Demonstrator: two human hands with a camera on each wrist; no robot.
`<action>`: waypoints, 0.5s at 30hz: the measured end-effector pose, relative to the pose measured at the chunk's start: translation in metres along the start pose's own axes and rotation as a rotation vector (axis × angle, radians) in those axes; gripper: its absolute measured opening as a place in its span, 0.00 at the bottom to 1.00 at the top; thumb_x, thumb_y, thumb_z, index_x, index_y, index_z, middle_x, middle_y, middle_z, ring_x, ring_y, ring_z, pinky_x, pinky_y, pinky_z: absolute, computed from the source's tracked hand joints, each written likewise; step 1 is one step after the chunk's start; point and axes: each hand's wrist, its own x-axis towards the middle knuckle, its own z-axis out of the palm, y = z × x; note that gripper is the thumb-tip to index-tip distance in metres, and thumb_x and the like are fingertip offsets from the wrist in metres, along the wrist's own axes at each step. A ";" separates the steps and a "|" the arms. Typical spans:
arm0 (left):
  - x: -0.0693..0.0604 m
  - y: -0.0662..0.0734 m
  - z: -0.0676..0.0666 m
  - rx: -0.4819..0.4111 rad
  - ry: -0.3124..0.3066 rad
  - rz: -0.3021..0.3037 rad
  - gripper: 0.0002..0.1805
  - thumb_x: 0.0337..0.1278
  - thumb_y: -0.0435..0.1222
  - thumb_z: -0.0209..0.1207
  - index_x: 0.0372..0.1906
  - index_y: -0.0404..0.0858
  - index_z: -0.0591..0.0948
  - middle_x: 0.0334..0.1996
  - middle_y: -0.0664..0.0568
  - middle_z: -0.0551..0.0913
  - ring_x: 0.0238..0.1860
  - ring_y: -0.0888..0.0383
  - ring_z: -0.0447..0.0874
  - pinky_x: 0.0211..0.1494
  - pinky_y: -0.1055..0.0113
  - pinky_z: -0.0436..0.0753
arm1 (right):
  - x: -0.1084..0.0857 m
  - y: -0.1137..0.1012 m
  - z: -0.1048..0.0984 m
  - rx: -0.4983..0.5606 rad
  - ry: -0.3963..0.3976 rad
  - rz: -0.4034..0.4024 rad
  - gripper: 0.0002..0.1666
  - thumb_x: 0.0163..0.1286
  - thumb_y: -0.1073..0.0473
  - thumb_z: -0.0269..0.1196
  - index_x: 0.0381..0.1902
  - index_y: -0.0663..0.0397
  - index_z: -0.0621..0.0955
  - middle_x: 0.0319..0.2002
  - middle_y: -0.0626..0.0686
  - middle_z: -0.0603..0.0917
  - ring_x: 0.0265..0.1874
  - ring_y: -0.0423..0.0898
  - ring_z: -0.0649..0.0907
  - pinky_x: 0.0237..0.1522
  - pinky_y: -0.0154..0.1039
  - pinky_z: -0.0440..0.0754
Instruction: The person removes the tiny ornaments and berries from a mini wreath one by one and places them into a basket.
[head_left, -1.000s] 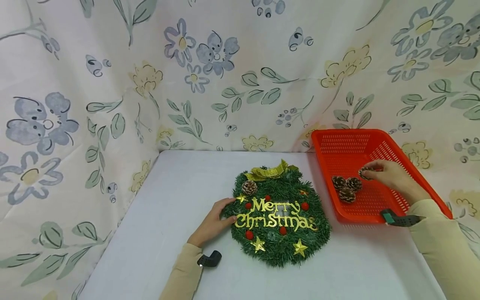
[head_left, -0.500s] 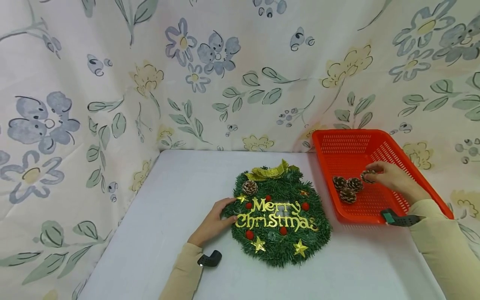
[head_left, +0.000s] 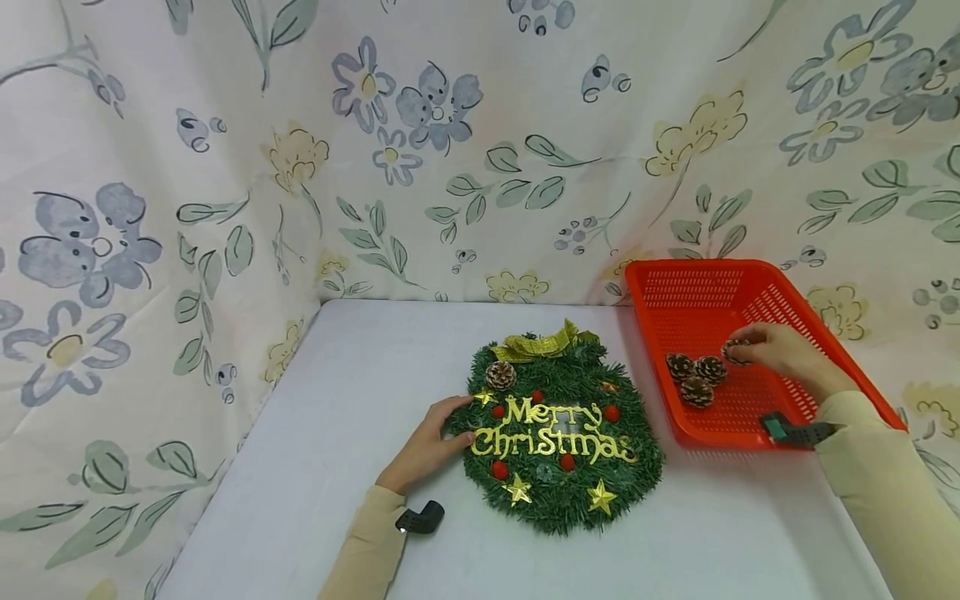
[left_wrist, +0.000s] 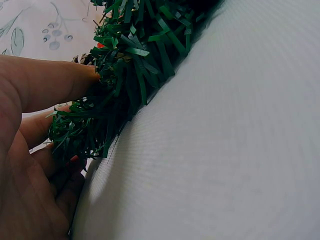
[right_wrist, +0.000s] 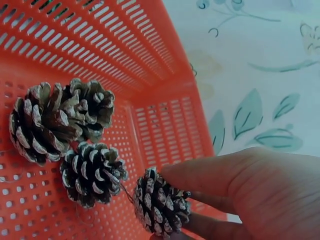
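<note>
A round green wreath (head_left: 555,492) with gold "Merry Christmas" lettering, gold stars, red balls and one pine cone (head_left: 500,376) lies on the white table. The left hand (head_left: 429,446) grips its left edge; in the left wrist view the thumb lies over the green strands (left_wrist: 145,60) and the fingers curl beneath. The right hand (head_left: 783,354) is inside the red basket (head_left: 825,358), pinching a pine cone (head_left: 735,352) between thumb and fingers. In the right wrist view that cone (right_wrist: 161,204) is beside other cones (right_wrist: 91,172), with a thin wire between it and the nearest.
Three loose pine cones (head_left: 696,391) lie at the left side of the basket. The white table (head_left: 360,358) extends left of the wreath and in front of it. Floral cloth (head_left: 525,225) hangs behind and to the left. Each wrist wears a dark strap device.
The right hand has shifted slightly right and down within the basket, the pinched cone moving with it. The left hand keeps its hold on the wreath's edge.
</note>
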 end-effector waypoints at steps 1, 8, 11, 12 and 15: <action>0.000 0.000 0.000 0.000 -0.002 -0.006 0.34 0.68 0.42 0.64 0.76 0.49 0.67 0.77 0.42 0.60 0.79 0.40 0.55 0.79 0.37 0.60 | 0.001 0.001 0.000 -0.001 -0.001 -0.001 0.32 0.77 0.46 0.58 0.63 0.70 0.73 0.54 0.73 0.80 0.54 0.67 0.77 0.52 0.70 0.75; 0.000 0.000 0.000 -0.003 0.004 -0.006 0.34 0.67 0.42 0.64 0.75 0.50 0.68 0.77 0.43 0.60 0.79 0.40 0.55 0.79 0.37 0.60 | 0.011 0.002 0.001 0.015 0.002 -0.007 0.34 0.77 0.43 0.57 0.63 0.69 0.73 0.57 0.73 0.78 0.55 0.66 0.76 0.53 0.67 0.76; 0.000 -0.001 0.000 -0.008 0.002 -0.007 0.34 0.67 0.42 0.64 0.75 0.51 0.67 0.78 0.43 0.60 0.79 0.41 0.55 0.79 0.37 0.59 | 0.016 -0.003 0.003 0.026 0.009 -0.009 0.36 0.76 0.40 0.58 0.63 0.67 0.73 0.58 0.73 0.77 0.56 0.67 0.76 0.54 0.67 0.76; 0.000 -0.001 0.000 -0.008 0.001 -0.005 0.34 0.67 0.42 0.64 0.76 0.51 0.67 0.78 0.43 0.60 0.79 0.41 0.55 0.79 0.37 0.59 | 0.018 -0.004 0.004 0.031 0.008 -0.009 0.36 0.76 0.40 0.58 0.63 0.66 0.73 0.59 0.73 0.76 0.57 0.67 0.75 0.55 0.68 0.75; 0.000 -0.001 0.000 0.001 -0.002 0.005 0.34 0.68 0.42 0.64 0.76 0.50 0.67 0.78 0.43 0.60 0.79 0.41 0.55 0.79 0.38 0.60 | 0.023 -0.011 0.007 0.054 0.003 -0.005 0.36 0.76 0.39 0.57 0.65 0.65 0.72 0.63 0.73 0.74 0.61 0.69 0.72 0.59 0.71 0.71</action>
